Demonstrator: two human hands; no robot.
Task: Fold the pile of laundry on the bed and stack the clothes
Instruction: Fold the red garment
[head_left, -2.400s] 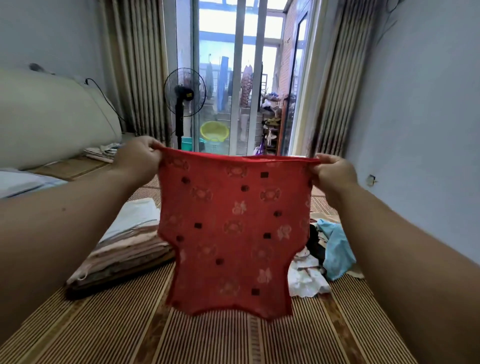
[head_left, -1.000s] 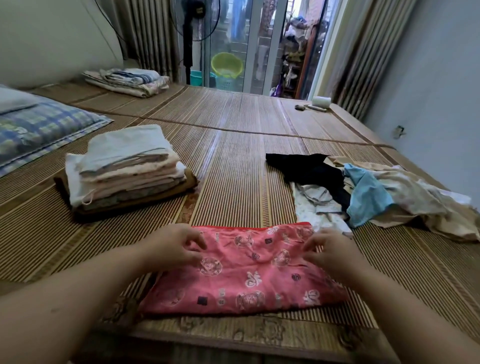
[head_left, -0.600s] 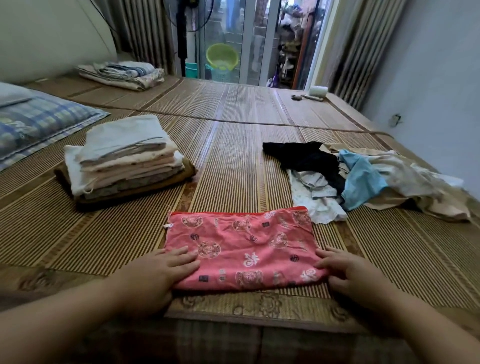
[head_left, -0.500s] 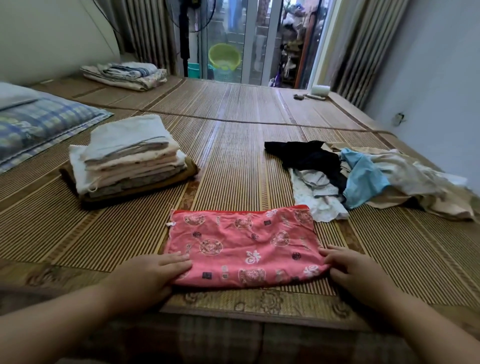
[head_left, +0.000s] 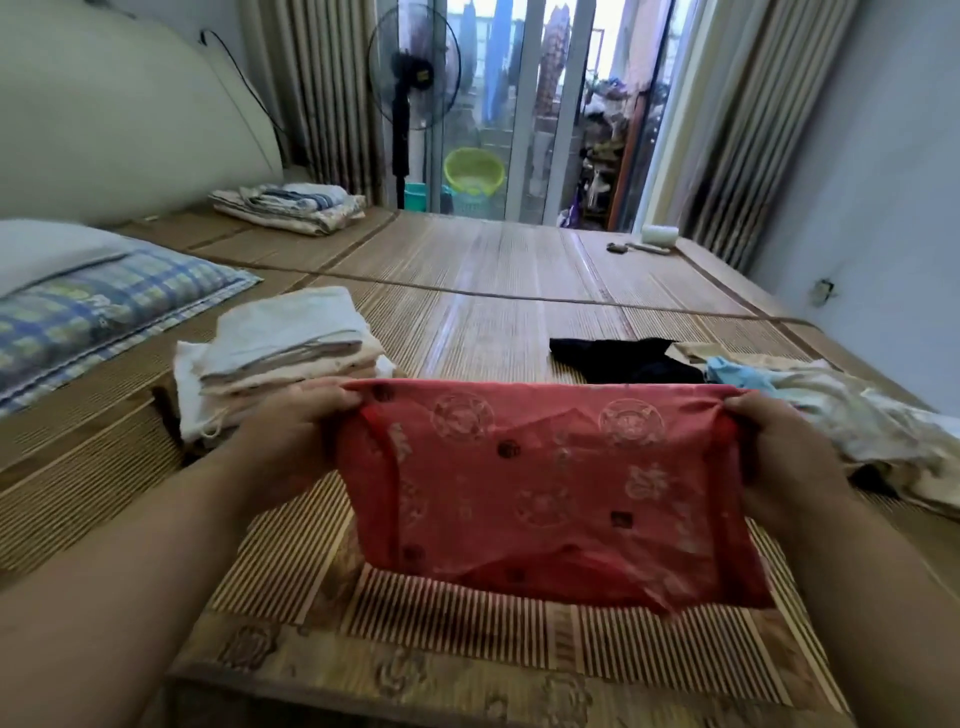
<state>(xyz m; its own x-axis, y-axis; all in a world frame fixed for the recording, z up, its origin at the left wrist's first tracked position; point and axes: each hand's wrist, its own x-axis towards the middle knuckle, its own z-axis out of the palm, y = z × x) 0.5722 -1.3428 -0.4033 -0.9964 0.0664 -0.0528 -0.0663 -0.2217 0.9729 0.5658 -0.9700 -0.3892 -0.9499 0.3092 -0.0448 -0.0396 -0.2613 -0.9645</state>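
Note:
A red patterned cloth (head_left: 550, 483), folded over, hangs in the air above the near edge of the bamboo bed mat (head_left: 498, 291). My left hand (head_left: 291, 431) grips its upper left corner and my right hand (head_left: 784, 457) grips its upper right corner. A stack of folded pale clothes (head_left: 280, 348) lies on the mat just behind my left hand. To the right lies an unfolded heap with a black piece (head_left: 623, 358), a light blue piece (head_left: 737, 374) and cream pieces (head_left: 872, 421).
A checked pillow (head_left: 98, 306) lies at the left. More folded bedding (head_left: 291, 205) sits at the far left corner by the headboard. A white roll (head_left: 658, 235) lies at the far right edge. A standing fan (head_left: 410, 73) and a green basin (head_left: 472, 171) stand by the glass door.
The red cloth lay flat on the mat with both hands at its near corners; now both hands have lifted it by its top edge and it hangs folded in the air.

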